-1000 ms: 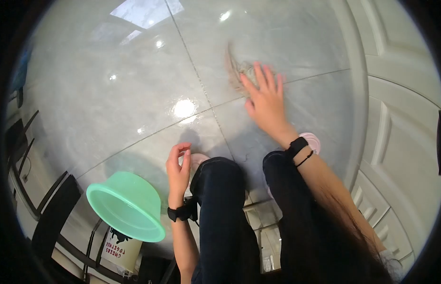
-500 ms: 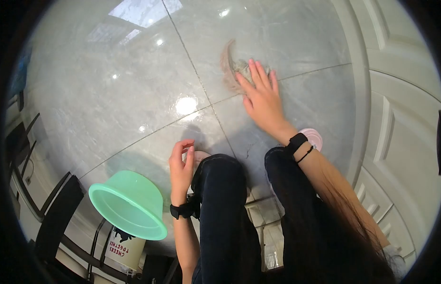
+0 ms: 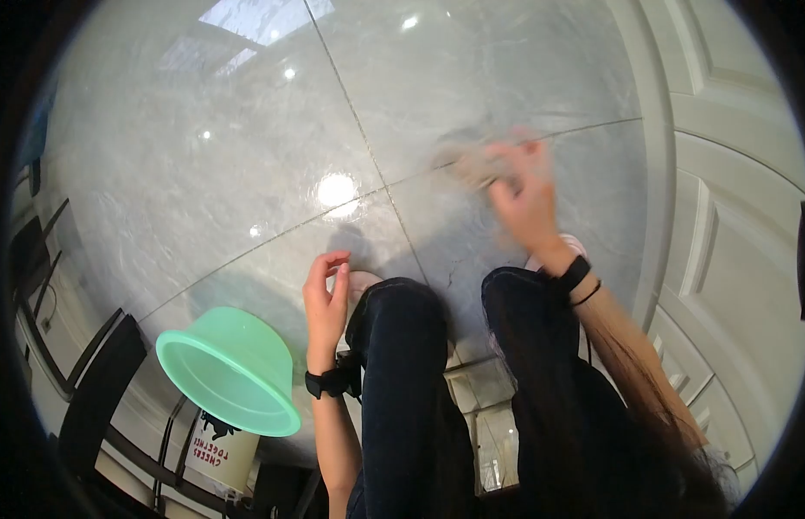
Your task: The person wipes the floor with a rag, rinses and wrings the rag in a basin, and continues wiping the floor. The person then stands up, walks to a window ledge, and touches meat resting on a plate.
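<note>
My right hand (image 3: 530, 197) is blurred by motion over the grey tiled floor (image 3: 247, 173). Its fingers are bent round a greyish-beige cleaning cloth (image 3: 473, 166), which is also smeared and lies close to a tile joint. Beside my left knee, my left hand (image 3: 327, 298) is held up with loosely curled fingers, the thumb apart from them and nothing in it. Nearest to that hand, on its left, a mint-green plastic basin (image 3: 247, 346) sits tipped, its opening toward me.
White panelled cabinet doors (image 3: 722, 225) run along the right side. Under the basin is a cream bin (image 3: 221, 454) with printed lettering. Black chair legs (image 3: 100, 394) stand at the lower left. My knees (image 3: 407, 329) and pink shoes are close in front.
My right hand has gone from lying spread on the cloth to bent fingers round it, and has moved right and nearer to me with the cloth. My left hand has hardly moved.
</note>
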A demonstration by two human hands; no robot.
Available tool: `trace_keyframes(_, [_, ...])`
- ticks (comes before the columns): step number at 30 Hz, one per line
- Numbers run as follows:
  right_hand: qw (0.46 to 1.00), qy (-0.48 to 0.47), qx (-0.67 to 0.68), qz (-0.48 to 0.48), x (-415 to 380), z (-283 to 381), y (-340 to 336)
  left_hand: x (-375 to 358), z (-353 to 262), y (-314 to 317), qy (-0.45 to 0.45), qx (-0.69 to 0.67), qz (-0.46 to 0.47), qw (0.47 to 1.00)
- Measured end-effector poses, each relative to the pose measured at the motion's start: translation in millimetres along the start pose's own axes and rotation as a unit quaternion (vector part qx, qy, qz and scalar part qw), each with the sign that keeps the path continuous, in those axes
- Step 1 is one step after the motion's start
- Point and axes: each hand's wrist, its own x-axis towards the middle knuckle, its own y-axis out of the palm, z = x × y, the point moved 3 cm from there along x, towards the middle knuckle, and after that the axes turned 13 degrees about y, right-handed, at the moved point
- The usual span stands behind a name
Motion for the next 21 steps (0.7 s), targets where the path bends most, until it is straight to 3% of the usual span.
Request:
trace_keyframes(2, [0.988,-0.015,-0.026,-0.15,27.2,-35.2,-23.9,0.0,2.3,-1.9,0.005,0.002,-0.002,1.0])
trace_keyframes(4, [0.969,-0.027,-0.165,-0.183,40.4,-67.9,-36.3,0.1,1.1,-2.8,0.008,0.0,-0.004,1.0])
trace_keyframes(7, [0.952,-0.062,-0.263,-0.141,34.9,-88.6,-30.7,0.9,-1.6,1.2,0.007,-0.009,-0.005,1.0])
trace_keyframes(10, [0.966,-0.069,-0.241,-0.063,15.6,-62.2,-9.6,3.2,-5.3,4.9,0.0,-0.005,0.003,1.0])
trace_keyframes(12, [0.973,-0.139,-0.185,-0.009,-4.6,-39.3,9.2,4.8,-8.8,6.7,-0.001,-0.005,0.006,1.0])
trace_keyframes(14, [0.948,-0.219,-0.228,0.025,-27.5,-28.4,33.6,5.9,-11.3,7.7,-0.001,-0.007,0.006,1.0])
trace_keyframes(17, [0.942,-0.27,-0.183,0.08,-50.7,-11.5,47.1,6.6,-11.8,8.9,-0.004,-0.009,0.005,1.0])
trace_keyframes(21, [0.945,-0.26,-0.158,0.118,-56.2,-9.3,46.8,4.5,-7.3,9.1,0.0,-0.009,0.004,1.0])
